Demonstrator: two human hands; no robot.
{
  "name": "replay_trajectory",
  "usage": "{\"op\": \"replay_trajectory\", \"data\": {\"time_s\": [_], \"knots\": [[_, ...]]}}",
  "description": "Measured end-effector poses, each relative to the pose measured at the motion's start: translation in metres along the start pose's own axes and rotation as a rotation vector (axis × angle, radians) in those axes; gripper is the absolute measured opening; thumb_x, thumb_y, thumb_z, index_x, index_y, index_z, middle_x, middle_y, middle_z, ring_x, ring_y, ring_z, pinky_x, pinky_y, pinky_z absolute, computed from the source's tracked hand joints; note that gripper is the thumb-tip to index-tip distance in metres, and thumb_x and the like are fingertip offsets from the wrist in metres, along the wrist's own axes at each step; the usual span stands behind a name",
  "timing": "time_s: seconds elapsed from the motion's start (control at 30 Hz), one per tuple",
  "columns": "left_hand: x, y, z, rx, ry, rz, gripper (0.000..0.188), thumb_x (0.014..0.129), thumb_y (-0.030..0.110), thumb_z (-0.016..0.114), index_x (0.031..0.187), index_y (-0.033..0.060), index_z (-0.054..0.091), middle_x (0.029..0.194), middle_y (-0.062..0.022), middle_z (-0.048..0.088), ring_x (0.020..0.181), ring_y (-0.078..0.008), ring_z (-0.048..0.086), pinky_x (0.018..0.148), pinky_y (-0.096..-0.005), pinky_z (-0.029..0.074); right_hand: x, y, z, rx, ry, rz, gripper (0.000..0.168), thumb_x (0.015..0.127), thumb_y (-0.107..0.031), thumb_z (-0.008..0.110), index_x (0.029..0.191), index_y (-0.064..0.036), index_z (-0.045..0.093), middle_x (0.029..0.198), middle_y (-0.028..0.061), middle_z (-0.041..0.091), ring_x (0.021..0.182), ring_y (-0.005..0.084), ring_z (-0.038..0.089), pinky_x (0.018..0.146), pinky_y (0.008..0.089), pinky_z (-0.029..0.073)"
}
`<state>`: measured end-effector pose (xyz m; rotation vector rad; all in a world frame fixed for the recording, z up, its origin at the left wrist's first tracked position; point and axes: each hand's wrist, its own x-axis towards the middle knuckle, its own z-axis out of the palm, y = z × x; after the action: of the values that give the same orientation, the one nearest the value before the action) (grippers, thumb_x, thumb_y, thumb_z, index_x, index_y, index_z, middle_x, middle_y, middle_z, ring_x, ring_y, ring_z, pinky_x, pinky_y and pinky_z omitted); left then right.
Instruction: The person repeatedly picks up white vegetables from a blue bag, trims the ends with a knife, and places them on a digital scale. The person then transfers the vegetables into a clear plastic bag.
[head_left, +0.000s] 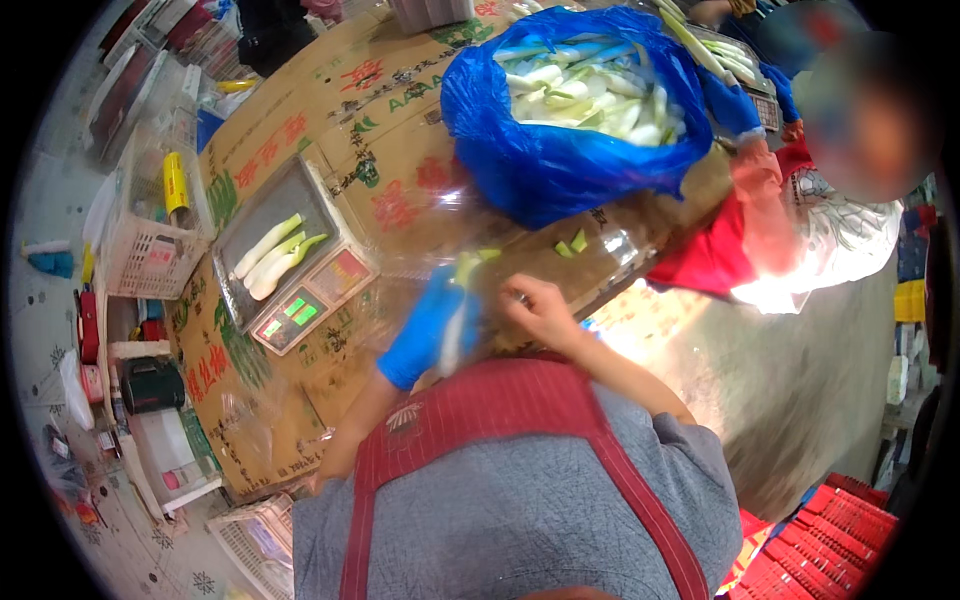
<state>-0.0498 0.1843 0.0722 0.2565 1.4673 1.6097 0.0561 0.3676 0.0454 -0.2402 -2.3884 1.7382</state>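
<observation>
My left hand (431, 322), in a blue glove, grips a white and green vegetable stalk (452, 330), blurred by motion. Close to its right is my bare right hand (536, 304), its fingers curled; whether they hold something small I cannot tell. On the left, several trimmed stalks (270, 255) lie on the metal pan of a digital scale (319, 296). A blue plastic bag (525, 180), open at the top, is full of white stalks (600, 94) beyond my hands. Small green cut pieces (571, 244) lie on the table between the bag and my right hand.
Printed cardboard (300, 135) covers the table. A co-worker's blue-gloved hand (731, 105) is at the bag's right, beside another scale with stalks (739, 64). White plastic baskets (150, 255) stand along the left side. Red crates (825, 540) are at the lower right.
</observation>
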Motion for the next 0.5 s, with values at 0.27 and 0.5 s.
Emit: {"op": "replay_trajectory", "data": {"time_s": [0.27, 0.5], "knots": [[0.002, 0.007, 0.01, 0.08, -0.095, 0.003, 0.024, 0.102, 0.026, 0.046, 0.118, 0.0087, 0.05, 0.087, -0.0056, 0.06, 0.067, -0.0137, 0.059, 0.057, -0.0253, 0.049, 0.007, -0.006, 0.001, -0.095, 0.061, -0.156, 0.017, 0.083, -0.015, 0.057, 0.095, -0.003, 0.058, 0.087, 0.0184, 0.061, 0.08, 0.0383, 0.06, 0.067, 0.0445, 0.047], [-0.008, 0.025, 0.032, -0.015, 0.004, -0.05, 0.026, 0.102, 0.023, 0.047, 0.122, 0.0078, 0.051, 0.087, -0.005, 0.06, 0.067, -0.0116, 0.057, 0.059, -0.0237, 0.048, 0.001, 0.016, -0.005, -0.198, 0.09, -0.129, 0.017, 0.082, -0.018, 0.056, 0.094, -0.006, 0.058, 0.082, 0.0206, 0.063, 0.078, 0.0397, 0.062, 0.066, 0.0464, 0.049]]}}
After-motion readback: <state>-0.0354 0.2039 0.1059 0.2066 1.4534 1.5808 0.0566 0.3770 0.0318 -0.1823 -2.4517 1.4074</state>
